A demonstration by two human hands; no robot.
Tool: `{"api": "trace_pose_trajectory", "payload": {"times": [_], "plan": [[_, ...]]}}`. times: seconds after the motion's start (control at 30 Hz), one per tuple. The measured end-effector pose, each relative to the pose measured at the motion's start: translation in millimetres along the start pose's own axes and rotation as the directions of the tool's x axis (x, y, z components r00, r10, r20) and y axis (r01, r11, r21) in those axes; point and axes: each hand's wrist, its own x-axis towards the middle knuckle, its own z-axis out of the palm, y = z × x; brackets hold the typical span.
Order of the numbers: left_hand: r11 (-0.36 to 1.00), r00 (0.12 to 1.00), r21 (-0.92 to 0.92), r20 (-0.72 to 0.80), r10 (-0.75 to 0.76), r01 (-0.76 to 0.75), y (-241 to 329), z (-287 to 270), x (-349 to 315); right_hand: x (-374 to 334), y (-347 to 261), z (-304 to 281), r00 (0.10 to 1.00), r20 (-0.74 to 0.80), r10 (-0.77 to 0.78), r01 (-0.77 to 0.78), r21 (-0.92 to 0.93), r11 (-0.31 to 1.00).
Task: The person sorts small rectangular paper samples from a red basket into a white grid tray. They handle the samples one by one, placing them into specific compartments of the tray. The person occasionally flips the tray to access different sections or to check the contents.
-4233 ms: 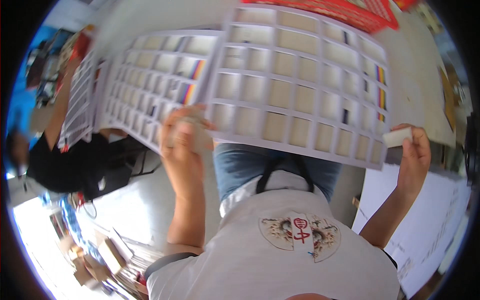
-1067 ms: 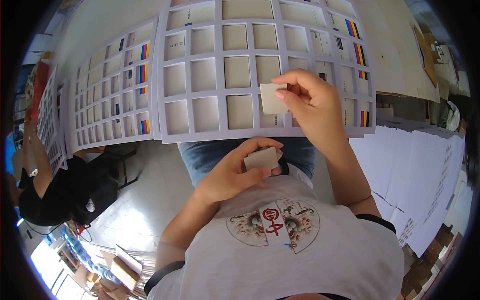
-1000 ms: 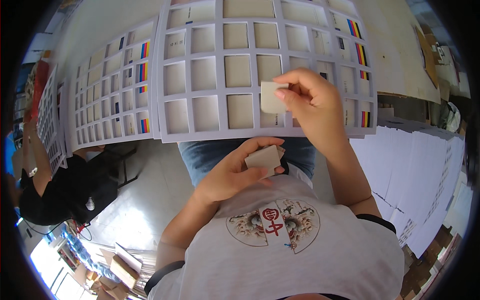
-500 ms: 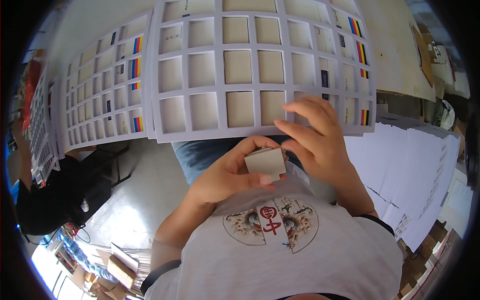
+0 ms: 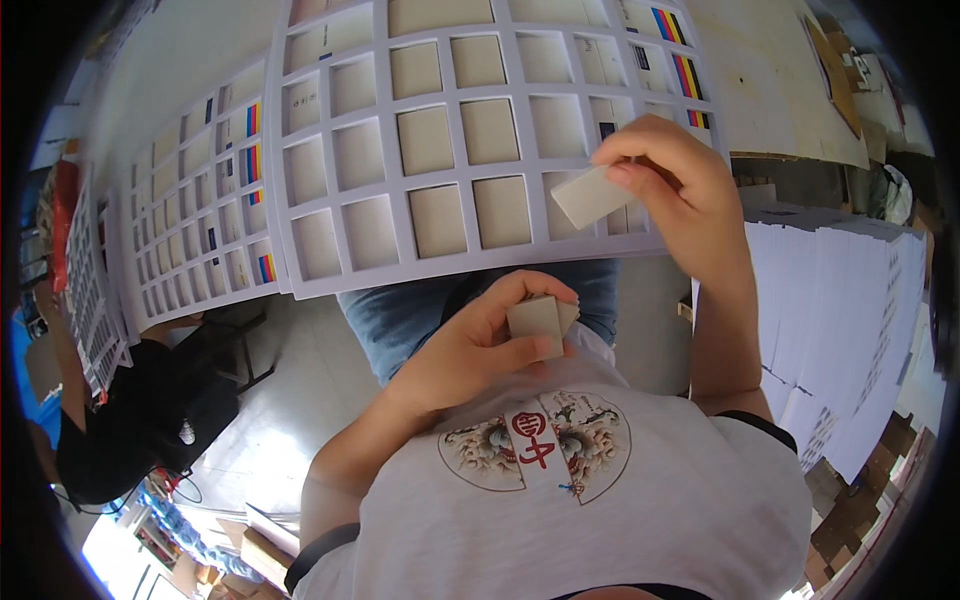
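Note:
My left hand (image 5: 480,345) grips a small stack of grey-beige cardboard pieces (image 5: 535,328) in front of my shirt, thumb across the top piece. In my right hand (image 5: 680,190), a single cardboard rectangle (image 5: 590,197) is pinched by one end between thumb and fingers. It is tilted over the lower right cells of a white grid sheet (image 5: 392,268) with rectangular openings. Similar beige cardboard panels (image 5: 438,220) fill cells in the two middle columns. Part of the grid behind my right hand is hidden.
A second white grid sheet (image 5: 275,288) lies to the left, with colour bars along its edge. Tall stacks of white sheets (image 5: 825,330) stand to the right. At the far left, a person in black clothing (image 5: 140,420) is near another grid sheet (image 5: 95,300).
My right hand has moved away from the stack, up and to the right, carrying one cardboard rectangle over the grid. The left hand still holds the stack. The view has shifted slightly.

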Motion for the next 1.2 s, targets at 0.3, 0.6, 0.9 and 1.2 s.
{"api": "trace_pose_trajectory", "payload": {"times": [0.3,0.6,0.9,1.2], "plan": [[0.993,0.993,-0.053,-0.053,0.102,-0.104,-4,-6,6,26,4,14,0.834,0.457,-0.309,0.484,-0.335,0.809],[0.982,0.982,-0.085,-0.102,0.158,-0.166,-10,-16,12,-54,-5,46,0.971,0.158,-0.181,0.239,-0.727,0.643],[0.926,0.933,-0.117,-0.044,0.357,-0.360,-3,-8,4,-55,-16,21,0.996,0.084,0.035,-0.046,0.127,0.991],[0.845,0.849,-0.081,-0.041,0.527,-0.529,-4,5,21,-48,-11,2,0.950,-0.068,0.305,-0.235,0.489,0.840]]}}
